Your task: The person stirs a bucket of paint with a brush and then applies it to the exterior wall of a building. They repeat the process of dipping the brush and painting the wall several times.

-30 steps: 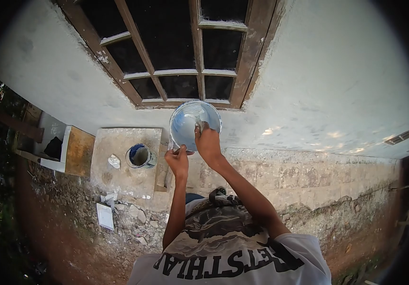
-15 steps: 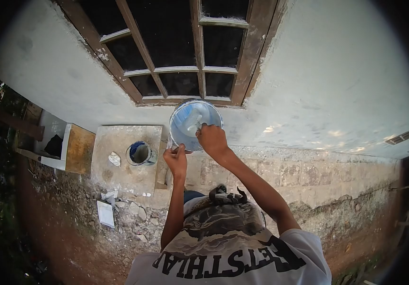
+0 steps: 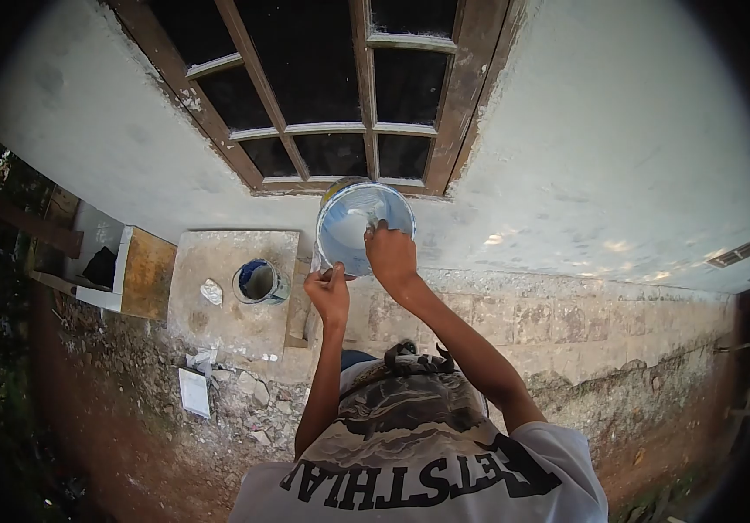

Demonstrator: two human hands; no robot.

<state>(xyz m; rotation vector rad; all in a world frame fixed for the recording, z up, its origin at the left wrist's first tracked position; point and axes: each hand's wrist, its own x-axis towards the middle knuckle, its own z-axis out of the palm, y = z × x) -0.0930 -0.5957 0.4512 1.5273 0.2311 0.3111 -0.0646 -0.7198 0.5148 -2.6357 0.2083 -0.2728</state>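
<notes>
A round bucket (image 3: 334,228), bluish white inside, is tilted toward me just below the window. My left hand (image 3: 330,295) is closed at the bucket's lower left rim, thumb and fingers pinching the edge. Over the bucket's opening, my right hand (image 3: 391,254) is closed around what looks like a putty knife (image 3: 372,218). Its pale, smeared end points into the bucket, and my fist hides its handle. Pale, wet-looking material coats the inner bottom and wall of the bucket.
A brown wooden window frame (image 3: 445,148) is set in the pale wall (image 3: 584,148). To the left, a concrete slab (image 3: 196,318) bears a smaller bucket (image 3: 261,282) and a whitish lump (image 3: 211,291). Rubble (image 3: 253,388) and a white rectangular piece (image 3: 194,392) lie below it.
The bucket and both hands have shifted slightly right. My right hand has moved a little upward, and the putty knife's broad pale end now shows less.
</notes>
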